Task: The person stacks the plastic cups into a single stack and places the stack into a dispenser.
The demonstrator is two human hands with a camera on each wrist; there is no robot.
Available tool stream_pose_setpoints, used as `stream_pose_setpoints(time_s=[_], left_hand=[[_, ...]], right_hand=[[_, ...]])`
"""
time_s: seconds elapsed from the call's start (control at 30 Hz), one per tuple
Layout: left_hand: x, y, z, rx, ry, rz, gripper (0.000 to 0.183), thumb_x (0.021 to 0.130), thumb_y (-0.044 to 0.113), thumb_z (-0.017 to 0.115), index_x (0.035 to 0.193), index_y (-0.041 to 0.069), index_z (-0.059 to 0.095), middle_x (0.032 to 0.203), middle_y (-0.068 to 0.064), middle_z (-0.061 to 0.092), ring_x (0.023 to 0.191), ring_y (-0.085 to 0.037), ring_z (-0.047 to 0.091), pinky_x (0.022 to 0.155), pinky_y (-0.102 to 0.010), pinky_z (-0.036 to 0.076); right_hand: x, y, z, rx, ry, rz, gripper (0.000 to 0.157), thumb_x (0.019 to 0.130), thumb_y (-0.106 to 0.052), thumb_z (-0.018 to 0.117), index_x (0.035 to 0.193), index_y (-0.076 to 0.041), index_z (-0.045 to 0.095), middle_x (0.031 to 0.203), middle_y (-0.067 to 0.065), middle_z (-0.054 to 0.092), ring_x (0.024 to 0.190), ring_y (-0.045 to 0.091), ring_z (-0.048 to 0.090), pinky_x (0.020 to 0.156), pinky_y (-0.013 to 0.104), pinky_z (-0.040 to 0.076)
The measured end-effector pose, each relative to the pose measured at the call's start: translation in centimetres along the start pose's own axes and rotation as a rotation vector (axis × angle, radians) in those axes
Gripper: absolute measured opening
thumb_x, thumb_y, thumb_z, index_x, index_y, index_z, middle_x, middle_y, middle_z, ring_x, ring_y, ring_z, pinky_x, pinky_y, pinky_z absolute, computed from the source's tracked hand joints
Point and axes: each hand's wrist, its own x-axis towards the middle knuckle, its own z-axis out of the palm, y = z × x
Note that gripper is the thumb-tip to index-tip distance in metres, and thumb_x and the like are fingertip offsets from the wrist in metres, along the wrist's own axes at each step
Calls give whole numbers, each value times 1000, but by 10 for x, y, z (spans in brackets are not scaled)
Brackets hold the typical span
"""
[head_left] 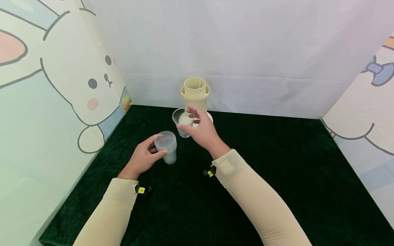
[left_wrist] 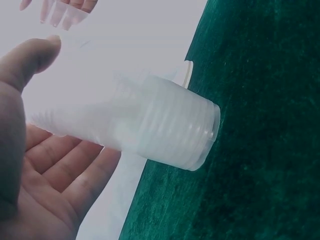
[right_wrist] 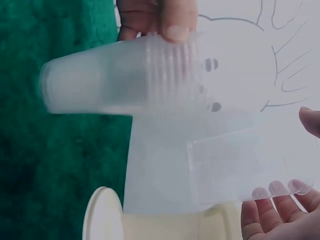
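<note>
A stack of nested clear plastic cups (head_left: 170,155) is gripped in my left hand (head_left: 141,158), thumb on the near side and fingers behind. The stack stands upright with its stacked rims at the top. My right hand (head_left: 204,132) holds a single clear plastic cup (head_left: 183,132) near its rim. In the right wrist view this cup (right_wrist: 225,167) sits between thumb and fingertips, apart from the stack (right_wrist: 95,82). Just behind the single cup stands a cream cylindrical holder (head_left: 196,102) with a narrower tube rising from its top.
A dark green velvet cloth (head_left: 277,171) covers the table. White fabric (head_left: 261,51) hangs behind it, and cartoon-printed panels (head_left: 77,78) flank both sides. The cream holder stands near the table's back edge, its round base (head_left: 210,117) partly hidden by my right hand.
</note>
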Motion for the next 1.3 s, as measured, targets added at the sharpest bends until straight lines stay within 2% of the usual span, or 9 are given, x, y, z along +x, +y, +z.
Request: stream_pose_setpoints(time_s=[0.27, 0.47, 0.53, 0.77, 0.97, 1.17, 1.3], left_hand=[[1, 2, 0, -8, -7, 1, 68, 93, 41, 78, 151, 18, 49, 135, -6, 61, 119, -24, 61, 100, -49, 53], [1, 2, 0, -3, -8, -4, 68, 93, 41, 78, 151, 18, 49, 135, -6, 61, 118, -24, 61, 101, -49, 53], [1, 2, 0, -5, -10, -4, 68, 93, 41, 78, 150, 19, 50, 135, -6, 62, 118, -24, 61, 101, -49, 52], [1, 1, 1, -10, -7, 4, 65, 94, 41, 78, 149, 19, 51, 135, -6, 62, 118, -25, 62, 101, -50, 53], [1, 1, 1, -23, -13, -1, 64, 93, 42, 78, 147, 19, 52, 135, -5, 61, 119, -25, 62, 101, -51, 53], [1, 2, -1, -25, -21, -11, 63, 93, 44, 78, 146, 21, 53, 136, -4, 61, 119, -25, 61, 101, -52, 52], [1, 1, -1, -27, -23, -6, 63, 93, 44, 77, 147, 20, 53, 136, -4, 61, 119, -25, 61, 101, -52, 52]], right_hand=[[-2, -19, -1, 29, 5, -28, 71, 90, -30, 82, 151, -14, 48, 143, 3, 56, 128, 16, 51, 108, 39, 45], [-6, -32, 1, 52, -7, -58, 71, 90, -28, 82, 151, -13, 48, 143, 2, 56, 129, 21, 50, 108, 40, 44], [-7, -35, 3, 57, -15, -66, 72, 90, -27, 82, 151, -13, 48, 142, 2, 56, 129, 19, 50, 108, 40, 44], [-9, -40, 7, 57, -36, -88, 73, 90, -26, 83, 152, -12, 47, 141, 2, 55, 127, 14, 50, 108, 42, 44], [-12, -43, 11, 51, -59, -80, 73, 91, -28, 82, 152, -12, 46, 141, -1, 55, 126, 11, 50, 107, 37, 45], [-11, -42, 15, 57, -99, -87, 70, 92, -27, 80, 152, -11, 46, 139, -1, 55, 123, 12, 53, 108, 43, 44], [-12, -41, 17, 48, -113, -87, 69, 93, -26, 80, 151, -10, 46, 140, 3, 55, 122, 13, 55, 107, 44, 46]])
